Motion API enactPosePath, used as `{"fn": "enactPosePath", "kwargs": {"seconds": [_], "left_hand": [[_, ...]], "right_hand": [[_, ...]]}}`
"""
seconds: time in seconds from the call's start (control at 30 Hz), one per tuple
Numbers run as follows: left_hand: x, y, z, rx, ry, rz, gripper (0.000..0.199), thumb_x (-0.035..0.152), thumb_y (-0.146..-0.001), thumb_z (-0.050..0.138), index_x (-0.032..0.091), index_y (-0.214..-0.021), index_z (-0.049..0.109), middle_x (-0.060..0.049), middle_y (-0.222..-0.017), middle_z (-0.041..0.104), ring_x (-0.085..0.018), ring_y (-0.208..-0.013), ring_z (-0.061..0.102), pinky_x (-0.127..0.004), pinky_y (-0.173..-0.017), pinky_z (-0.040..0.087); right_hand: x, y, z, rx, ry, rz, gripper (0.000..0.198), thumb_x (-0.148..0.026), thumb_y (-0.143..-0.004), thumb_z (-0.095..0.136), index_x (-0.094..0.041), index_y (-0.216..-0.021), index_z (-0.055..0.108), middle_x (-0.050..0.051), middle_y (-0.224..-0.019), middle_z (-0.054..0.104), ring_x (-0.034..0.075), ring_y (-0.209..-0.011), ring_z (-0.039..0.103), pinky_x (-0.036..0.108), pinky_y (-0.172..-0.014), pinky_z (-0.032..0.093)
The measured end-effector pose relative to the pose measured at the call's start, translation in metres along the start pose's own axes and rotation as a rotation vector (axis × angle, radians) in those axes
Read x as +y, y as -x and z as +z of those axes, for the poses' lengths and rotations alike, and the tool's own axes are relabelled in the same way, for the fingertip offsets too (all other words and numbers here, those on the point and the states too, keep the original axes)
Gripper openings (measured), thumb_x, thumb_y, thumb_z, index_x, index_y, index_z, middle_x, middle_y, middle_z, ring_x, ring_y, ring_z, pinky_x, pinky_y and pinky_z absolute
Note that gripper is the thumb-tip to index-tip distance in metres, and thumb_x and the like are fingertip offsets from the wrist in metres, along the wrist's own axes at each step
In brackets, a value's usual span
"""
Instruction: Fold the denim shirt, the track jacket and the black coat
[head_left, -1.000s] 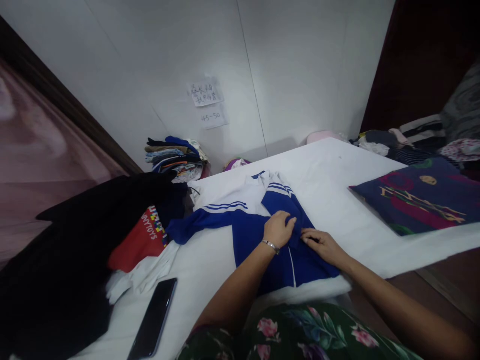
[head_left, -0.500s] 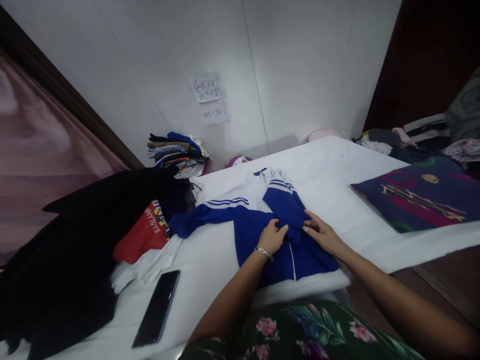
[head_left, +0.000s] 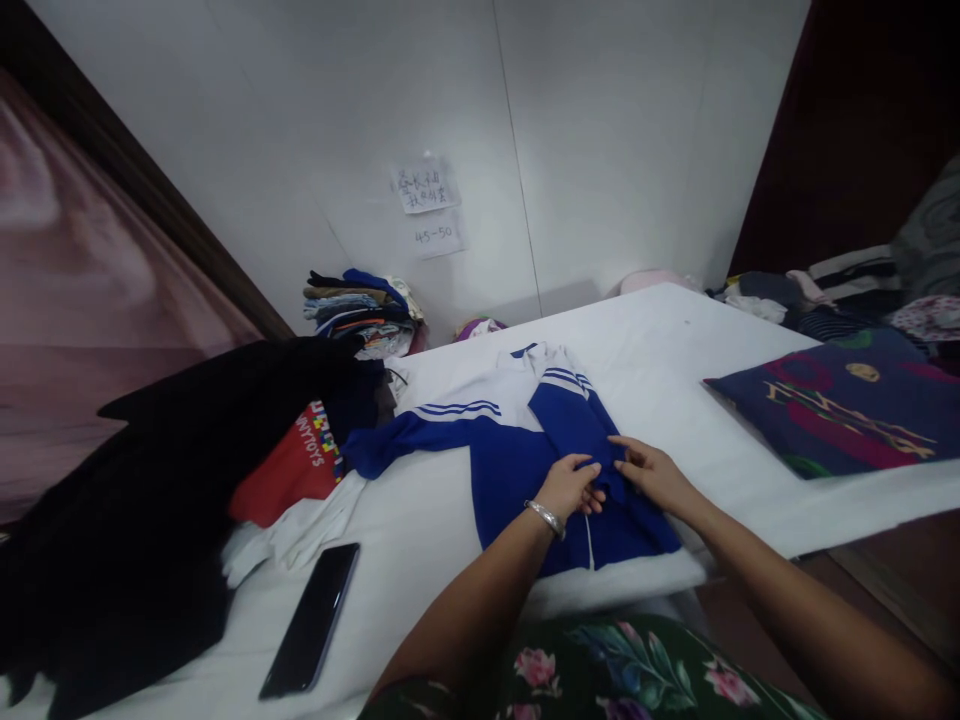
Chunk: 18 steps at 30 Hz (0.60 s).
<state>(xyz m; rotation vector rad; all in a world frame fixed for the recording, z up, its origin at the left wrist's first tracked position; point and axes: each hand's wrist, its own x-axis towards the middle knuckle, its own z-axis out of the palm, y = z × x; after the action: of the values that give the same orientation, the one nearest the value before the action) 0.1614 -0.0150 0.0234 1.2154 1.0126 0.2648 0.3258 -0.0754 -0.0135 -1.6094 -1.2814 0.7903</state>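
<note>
A blue and white jacket with striped sleeves lies spread on the white-covered table. Its right sleeve is folded in over the front, while the left-side sleeve stretches out to the left. My left hand, with a silver bracelet at the wrist, pinches the end of the folded sleeve. Close beside it, my right hand is closed on the sleeve's outer edge, thumb and fingers together. The white zip line shows below my left hand.
A black phone lies at the front left, beside dark clothes and a red printed garment. Folded clothes are stacked at the wall. A patterned dark blue cushion lies on the right, with more clothes behind it.
My left hand has moved right along the sleeve end, closer to my right hand. My right hand has shifted slightly and now pinches the sleeve's edge. The view has tilted a little.
</note>
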Motion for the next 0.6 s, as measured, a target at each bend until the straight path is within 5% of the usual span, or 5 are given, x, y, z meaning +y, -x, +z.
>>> {"fn": "enactPosePath", "kwargs": {"seconds": [0.1, 0.17, 0.33, 0.47, 0.6], "left_hand": [[-0.004, -0.002, -0.007, -0.004, -0.234, 0.036, 0.042, 0.045, -0.087, 0.049, 0.014, -0.115, 0.057, 0.004, -0.045, 0.053, -0.009, -0.034, 0.046, -0.018, -0.038, 0.033], [0.000, -0.002, -0.014, 0.113, -0.414, 0.168, 0.037, 0.046, -0.087, 0.048, 0.017, -0.101, 0.065, 0.002, -0.047, 0.054, -0.010, -0.039, 0.049, -0.021, -0.043, 0.038], [0.018, -0.007, -0.024, 0.430, -0.808, 0.537, 0.029, 0.038, -0.087, 0.049, 0.021, -0.104, 0.066, -0.006, -0.093, 0.069, -0.019, -0.090, 0.063, -0.031, -0.083, 0.047], [0.009, -0.024, -0.008, 0.351, -1.047, 0.583, 0.055, 0.049, -0.086, 0.048, 0.020, -0.133, 0.047, -0.011, -0.143, 0.042, -0.028, -0.135, 0.032, -0.044, -0.112, 0.024], [-0.010, -0.039, 0.007, 0.212, -1.181, 0.520, 0.067, 0.059, -0.087, 0.035, 0.024, -0.143, 0.031, -0.006, -0.152, 0.028, -0.027, -0.142, 0.014, -0.053, -0.114, 0.011]], "right_hand": [[0.002, 0.003, -0.007, -0.060, 0.319, -0.051, 0.044, -0.035, -0.080, 0.046, -0.018, -0.117, 0.062, 0.003, -0.074, 0.065, 0.019, -0.067, 0.060, 0.032, -0.065, 0.047], [-0.003, 0.005, -0.012, -0.131, 0.472, -0.074, 0.042, -0.033, -0.082, 0.045, -0.019, -0.117, 0.063, 0.007, -0.094, 0.070, 0.022, -0.084, 0.064, 0.035, -0.077, 0.047], [-0.029, -0.007, -0.024, -0.041, 0.685, -0.154, 0.039, -0.037, -0.088, 0.042, -0.019, -0.115, 0.064, 0.011, -0.105, 0.068, 0.025, -0.096, 0.063, 0.038, -0.083, 0.048], [-0.050, -0.041, -0.012, 0.051, 0.554, -0.354, 0.041, -0.036, -0.090, 0.040, -0.017, -0.122, 0.058, 0.011, -0.121, 0.060, 0.023, -0.112, 0.056, 0.038, -0.094, 0.045], [-0.061, -0.090, 0.020, -0.029, 0.571, -0.538, 0.050, -0.037, -0.089, 0.045, -0.014, -0.133, 0.048, 0.014, -0.145, 0.039, 0.025, -0.135, 0.032, 0.042, -0.109, 0.030]]}}
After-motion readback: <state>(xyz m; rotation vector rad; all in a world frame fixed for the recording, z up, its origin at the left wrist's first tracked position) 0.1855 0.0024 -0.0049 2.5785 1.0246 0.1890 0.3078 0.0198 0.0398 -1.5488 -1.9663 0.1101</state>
